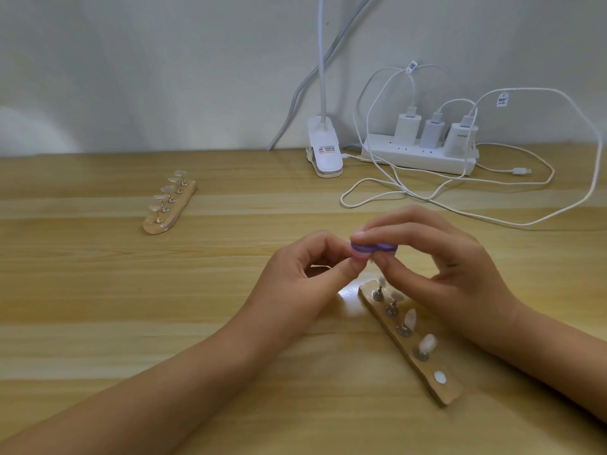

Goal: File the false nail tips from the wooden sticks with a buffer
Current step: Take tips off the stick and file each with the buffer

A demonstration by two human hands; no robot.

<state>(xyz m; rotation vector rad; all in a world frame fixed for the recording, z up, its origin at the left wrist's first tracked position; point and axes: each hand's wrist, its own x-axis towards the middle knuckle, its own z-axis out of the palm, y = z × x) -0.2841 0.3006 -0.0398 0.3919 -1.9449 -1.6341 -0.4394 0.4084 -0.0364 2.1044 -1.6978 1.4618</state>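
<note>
**A:** Which step is this, picking a tip or filing one?

**B:** Filing, I'd say. The right hand [437, 257] pinches the purple buffer [372, 248] between thumb and curled fingers, holding it flat above the table [98, 290]. The left hand [305, 274] has thumb and forefinger pressed together right under the buffer's near end, the other fingers curled in.

**A:** Pinching a nail tip?

**B:** Probably, but whatever sits there is too small and blurred to name (a pale pink sliver, which may just be the buffer's lower layer).

**A:** And the rest of the tips?

**B:** The near wooden stick [430, 366] lies just below the right hand, with false nail tips [428, 343] standing on its metal holders. Its last spot shows only a white oval pad [439, 377], so the piece in hand likely came from there. The far wooden stick [182, 200] lies well apart to the left, carrying four tips and one bare stud.

**A:** What does the next move call for?

**B:** Short, light strokes of the buffer along the tip's edge, with the left pinch firm enough that the tip doesn't flick away. Then it goes back on the pad, and the neighbouring tip is next.
</note>
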